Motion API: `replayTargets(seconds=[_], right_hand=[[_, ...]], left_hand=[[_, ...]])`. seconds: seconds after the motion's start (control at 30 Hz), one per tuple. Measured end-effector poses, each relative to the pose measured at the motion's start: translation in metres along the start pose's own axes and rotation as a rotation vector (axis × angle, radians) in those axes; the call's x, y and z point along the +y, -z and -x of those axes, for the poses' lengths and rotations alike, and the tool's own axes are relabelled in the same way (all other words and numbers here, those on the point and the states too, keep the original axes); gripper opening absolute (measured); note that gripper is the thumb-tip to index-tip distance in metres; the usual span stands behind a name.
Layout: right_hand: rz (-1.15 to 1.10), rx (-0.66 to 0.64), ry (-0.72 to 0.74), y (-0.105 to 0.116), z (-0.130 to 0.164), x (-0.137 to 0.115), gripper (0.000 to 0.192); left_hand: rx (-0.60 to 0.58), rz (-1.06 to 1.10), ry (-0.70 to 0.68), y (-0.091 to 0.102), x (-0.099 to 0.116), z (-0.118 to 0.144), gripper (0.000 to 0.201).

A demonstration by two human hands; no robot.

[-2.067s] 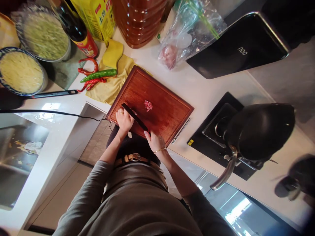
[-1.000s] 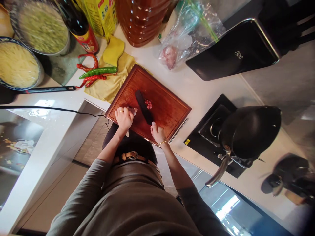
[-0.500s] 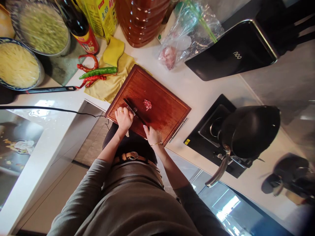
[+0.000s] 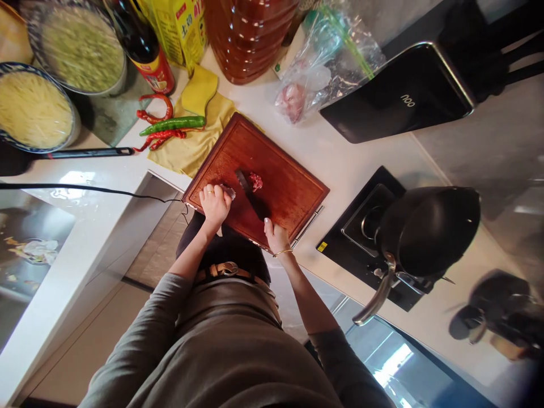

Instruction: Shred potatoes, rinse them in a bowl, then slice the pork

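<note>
Dark knife (image 4: 250, 195) has swung from left hand (image 4: 215, 203) to meat slices (image 4: 255, 181).

Bright daylight falls across the white stone counter (image 4: 348, 153), leaving white glare at its left edge and on the glossy cabinet fronts below. The black rounded wok (image 4: 433, 229) is near silhouette. Wide-angle distortion bends the frame edges; the lower right corner is blurred.
</note>
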State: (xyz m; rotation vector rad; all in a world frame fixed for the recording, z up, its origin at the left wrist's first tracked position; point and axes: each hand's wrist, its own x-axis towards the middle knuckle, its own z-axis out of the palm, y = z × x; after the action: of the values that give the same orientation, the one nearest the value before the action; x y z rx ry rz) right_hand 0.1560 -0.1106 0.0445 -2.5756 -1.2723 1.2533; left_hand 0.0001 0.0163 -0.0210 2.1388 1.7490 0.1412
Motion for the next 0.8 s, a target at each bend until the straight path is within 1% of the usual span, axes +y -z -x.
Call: replayTargets(seconds=[0.07, 0.13, 0.27, 0.37, 0.47, 0.57, 0.67, 0.73, 0.8], right_hand=[[-0.014, 0.025, -0.008, -0.001, 0.001, -0.002, 0.064], [0.02, 0.024, -0.016, -0.001, 0.002, -0.01, 0.061], [0.154, -0.018, -0.03, 0.0, 0.008, -0.03, 0.055], [0.242, -0.046, -0.041, -0.001, 0.009, -0.041, 0.054], [0.291, -0.044, -0.046, -0.003, 0.004, -0.05, 0.057], [0.284, -0.032, -0.029, -0.005, -0.006, -0.057, 0.059], [0.237, -0.027, -0.009, -0.006, -0.013, -0.056, 0.058], [0.208, -0.021, -0.013, -0.007, -0.012, -0.047, 0.057], [0.161, -0.015, -0.033, -0.008, -0.008, -0.033, 0.057]], left_hand=[[0.0, 0.001, 0.0, 0.0, 0.0, 0.0, 0.017], [0.002, 0.006, 0.002, 0.0, 0.0, 0.0, 0.016], [0.003, 0.011, 0.006, 0.0, 0.0, 0.0, 0.016], [-0.002, 0.009, 0.009, 0.0, 0.0, 0.0, 0.017], [-0.02, 0.007, 0.008, 0.0, 0.0, 0.0, 0.019], [-0.024, 0.01, 0.008, 0.001, 0.001, 0.0, 0.018], [-0.01, 0.019, 0.016, 0.001, 0.001, 0.0, 0.018], [-0.008, 0.016, 0.017, 0.001, 0.001, 0.0, 0.018], [-0.015, -0.001, 0.013, 0.002, 0.002, 0.0, 0.018]])
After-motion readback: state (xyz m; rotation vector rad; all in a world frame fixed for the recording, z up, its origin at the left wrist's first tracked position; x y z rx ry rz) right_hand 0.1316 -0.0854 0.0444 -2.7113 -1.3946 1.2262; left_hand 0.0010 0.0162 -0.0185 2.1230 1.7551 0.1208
